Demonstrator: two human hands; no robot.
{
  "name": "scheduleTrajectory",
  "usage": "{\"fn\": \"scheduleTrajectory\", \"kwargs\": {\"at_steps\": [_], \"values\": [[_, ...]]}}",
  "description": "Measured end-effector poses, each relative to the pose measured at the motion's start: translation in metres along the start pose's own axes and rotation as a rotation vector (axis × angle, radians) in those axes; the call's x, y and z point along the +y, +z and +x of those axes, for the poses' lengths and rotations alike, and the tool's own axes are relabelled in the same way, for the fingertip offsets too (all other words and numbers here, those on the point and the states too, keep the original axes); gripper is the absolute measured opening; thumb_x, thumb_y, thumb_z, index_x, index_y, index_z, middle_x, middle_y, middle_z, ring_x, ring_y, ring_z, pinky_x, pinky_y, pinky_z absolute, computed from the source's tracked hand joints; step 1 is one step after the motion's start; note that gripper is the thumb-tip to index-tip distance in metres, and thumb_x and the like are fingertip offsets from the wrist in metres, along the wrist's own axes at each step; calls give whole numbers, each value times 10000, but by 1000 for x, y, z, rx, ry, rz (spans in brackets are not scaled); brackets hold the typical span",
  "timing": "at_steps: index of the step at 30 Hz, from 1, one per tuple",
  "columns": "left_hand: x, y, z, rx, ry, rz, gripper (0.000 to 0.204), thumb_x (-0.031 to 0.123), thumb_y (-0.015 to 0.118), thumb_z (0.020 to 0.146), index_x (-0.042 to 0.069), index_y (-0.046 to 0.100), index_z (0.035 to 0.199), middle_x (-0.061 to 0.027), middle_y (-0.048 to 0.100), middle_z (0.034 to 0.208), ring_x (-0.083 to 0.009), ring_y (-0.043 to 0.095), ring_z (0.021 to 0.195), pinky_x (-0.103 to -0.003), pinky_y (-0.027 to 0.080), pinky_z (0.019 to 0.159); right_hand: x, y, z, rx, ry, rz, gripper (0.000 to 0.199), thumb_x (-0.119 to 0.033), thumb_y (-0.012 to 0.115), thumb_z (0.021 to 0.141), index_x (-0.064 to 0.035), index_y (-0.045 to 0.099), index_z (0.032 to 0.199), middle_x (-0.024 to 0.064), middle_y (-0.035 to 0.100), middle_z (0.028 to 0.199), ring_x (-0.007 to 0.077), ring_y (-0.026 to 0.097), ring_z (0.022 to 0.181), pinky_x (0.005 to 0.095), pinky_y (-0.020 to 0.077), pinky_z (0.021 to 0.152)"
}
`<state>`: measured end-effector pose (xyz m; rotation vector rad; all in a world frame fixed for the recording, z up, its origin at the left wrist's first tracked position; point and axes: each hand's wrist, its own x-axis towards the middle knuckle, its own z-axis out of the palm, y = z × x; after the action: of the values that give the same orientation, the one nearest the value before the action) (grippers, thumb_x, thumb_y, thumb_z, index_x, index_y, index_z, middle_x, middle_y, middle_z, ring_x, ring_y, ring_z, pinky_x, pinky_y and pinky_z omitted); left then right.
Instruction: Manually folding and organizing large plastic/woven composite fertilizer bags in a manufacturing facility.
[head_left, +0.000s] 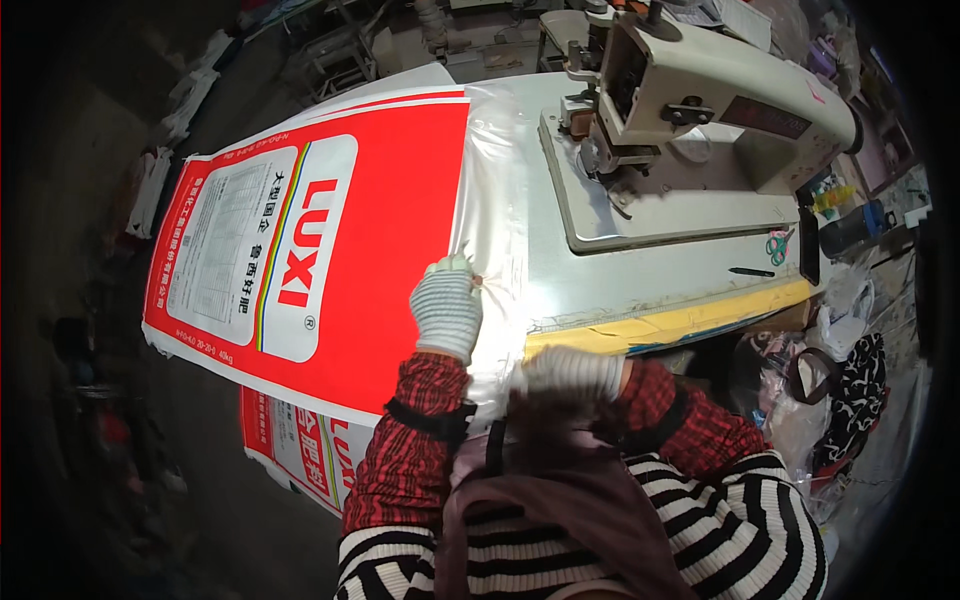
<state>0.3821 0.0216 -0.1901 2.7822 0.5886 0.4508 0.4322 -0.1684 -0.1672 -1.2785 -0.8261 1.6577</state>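
Note:
A large red and white printed sack (400, 190) lies flat across the left side of the table, with a translucent plastic liner (497, 190) coming out of its right end. My left hand (446, 312), in a grey-striped knit glove with bare fingertips, rests where the sack meets the liner. Its fingers are bent together on the plastic, which creases around them. Close to the table's front edge, at the liner's near corner, is my right hand (575, 375) in a similar glove. Motion smears it, and its fingers cannot be made out.
A cream industrial sewing machine (740, 90) stands on the table (620, 285) at the far right. Green-handled scissors (777, 247), a black pen (751, 272) and a dark phone-like slab (808, 250) lie beside it. Another printed sack (310, 450) hangs lower left.

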Motion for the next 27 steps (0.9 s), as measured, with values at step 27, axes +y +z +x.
{"fn": "scheduleTrajectory", "kwargs": {"at_steps": [27], "values": [[-14,-1,-11,212,-31,-79,408,159,533,919,-70,466,1250,-137,586,735,-261,590,656,-354,486,640,-23,-62,92,716,-275,-25,361,-330,711,760,-6,603,642,45,543,508,121,487,440,269,402,439]]}}
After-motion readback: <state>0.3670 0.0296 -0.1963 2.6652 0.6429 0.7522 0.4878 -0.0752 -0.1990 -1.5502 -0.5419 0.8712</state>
